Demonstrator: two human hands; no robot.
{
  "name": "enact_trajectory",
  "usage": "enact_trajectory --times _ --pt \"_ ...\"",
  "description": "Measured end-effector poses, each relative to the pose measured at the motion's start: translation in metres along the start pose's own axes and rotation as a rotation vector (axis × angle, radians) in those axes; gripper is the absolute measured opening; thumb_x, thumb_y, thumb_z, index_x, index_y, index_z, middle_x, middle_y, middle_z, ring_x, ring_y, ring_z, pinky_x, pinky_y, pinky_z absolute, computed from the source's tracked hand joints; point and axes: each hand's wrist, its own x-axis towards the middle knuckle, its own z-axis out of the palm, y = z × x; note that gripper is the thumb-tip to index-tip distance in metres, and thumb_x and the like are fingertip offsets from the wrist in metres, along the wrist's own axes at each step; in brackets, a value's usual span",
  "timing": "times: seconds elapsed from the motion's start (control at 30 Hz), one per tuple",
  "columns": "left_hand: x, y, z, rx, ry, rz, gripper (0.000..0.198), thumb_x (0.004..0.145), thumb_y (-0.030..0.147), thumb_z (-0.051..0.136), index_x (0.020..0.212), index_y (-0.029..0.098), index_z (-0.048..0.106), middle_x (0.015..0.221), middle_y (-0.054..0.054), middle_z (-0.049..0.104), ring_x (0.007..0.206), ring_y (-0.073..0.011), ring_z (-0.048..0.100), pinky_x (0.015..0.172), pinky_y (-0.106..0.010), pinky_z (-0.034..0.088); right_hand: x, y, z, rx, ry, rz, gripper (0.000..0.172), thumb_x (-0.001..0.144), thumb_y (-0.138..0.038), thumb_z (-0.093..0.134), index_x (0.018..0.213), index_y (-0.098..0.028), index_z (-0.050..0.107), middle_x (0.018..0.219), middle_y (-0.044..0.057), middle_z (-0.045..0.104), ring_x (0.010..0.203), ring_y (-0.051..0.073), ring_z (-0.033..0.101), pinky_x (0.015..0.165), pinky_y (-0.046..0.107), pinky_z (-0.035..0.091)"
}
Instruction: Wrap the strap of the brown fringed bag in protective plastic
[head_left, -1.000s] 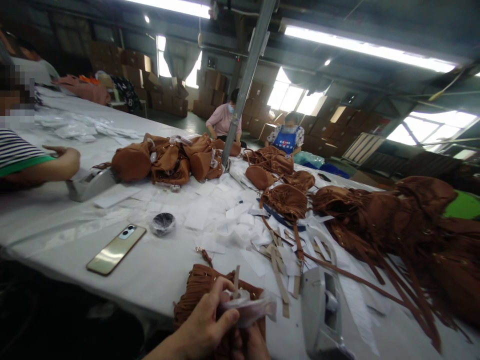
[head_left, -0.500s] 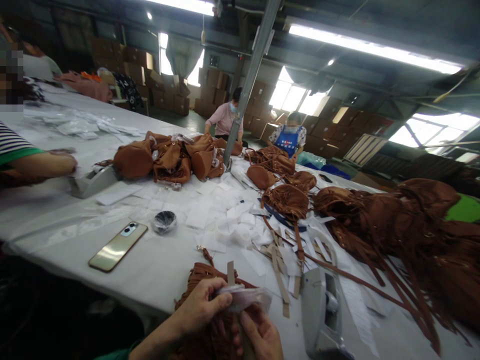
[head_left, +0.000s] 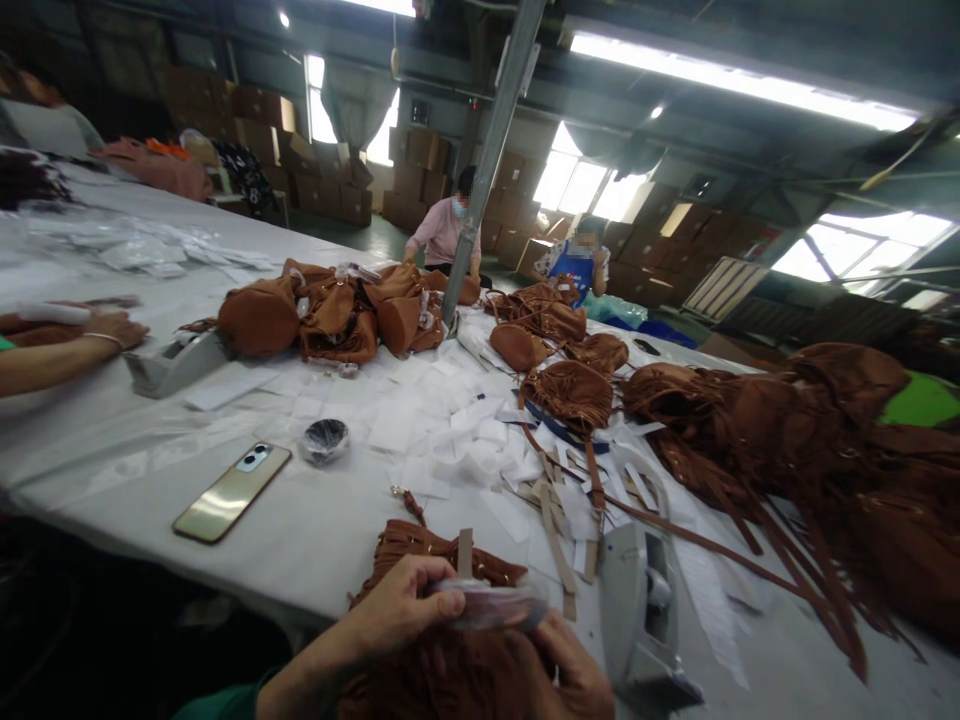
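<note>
While our brown, fringed, soft-leather-looking bag (head_left: 442, 665) lies at six o'clock on the white-covered tabletop (head_left: 315, 570), both of our hands are over it. Our left hand (head_left: 405, 605) has its fingers closed on a pale, slender piece in translucent film (head_left: 495, 606), held crosswise above the bag. At the piece's far end, toward five o'clock, our right hand (head_left: 574, 670) is curled and blurred; we cannot tell whether its fingers grip anything. A flat beige strip (head_left: 465, 553) stands up just beyond the film.

We judge the wrapping of this bag to be part done: film is around the piece in our fingers, but we see no tape closing it, and the fringe on the bag's body looks bare. A grey tape dispenser (head_left: 645, 610) stands near our right hand, at five o'clock.

Between nine and ten o'clock, a cluster of brown rounded bags (head_left: 337, 320) shows bits of clear plastic, so some there may be finished. From three to four o'clock sprawls a large heap of dark brown bags (head_left: 780, 420) on which we make out no film; that probably remains, though we cannot count it.
</note>
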Motion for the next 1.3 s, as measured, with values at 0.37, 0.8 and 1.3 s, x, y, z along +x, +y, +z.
enact_trajectory --times 0.37,0.8,1.3 --pt "-0.01 0.026 0.006 0.281 -0.185 0.028 0.023 0.078 0.036 0.061 0.071 0.014 0.058 0.059 0.004 0.041 0.054 -0.0083 0.034 0.046 -0.02 0.024 0.012 0.011 0.008 -0.251 -0.146 -0.069 0.027 0.085 -0.037 0.06 0.065 -0.02 0.066 0.065 0.0 0.061 0.064 0.015 0.056 0.06 0.022 0.046" --pt "0.001 0.008 0.03 0.059 0.002 -0.015 0.04 0.077 0.052 0.057 0.067 0.013 0.055 0.056 0.001 0.048 0.045 -0.0108 0.042 0.044 -0.022 0.033 0.011 0.011 0.01 -0.217 0.041 0.1 0.031 0.084 -0.037 0.064 0.109 -0.018 0.066 0.072 0.002 0.07 0.061 0.017 0.065 0.058 0.023 0.053" --pt "-0.002 0.007 0.026 0.062 -0.004 0.034 0.044 0.075 0.055 0.062 0.066 0.013 0.055 0.058 0.002 0.046 0.054 -0.0095 0.037 0.05 -0.022 0.028 -0.001 0.034 -0.003 -0.607 -0.113 -0.834 0.05 0.093 -0.016 0.049 0.142 -0.019 0.039 0.103 0.01 0.071 0.093 0.024 0.068 0.083 0.041 0.055"
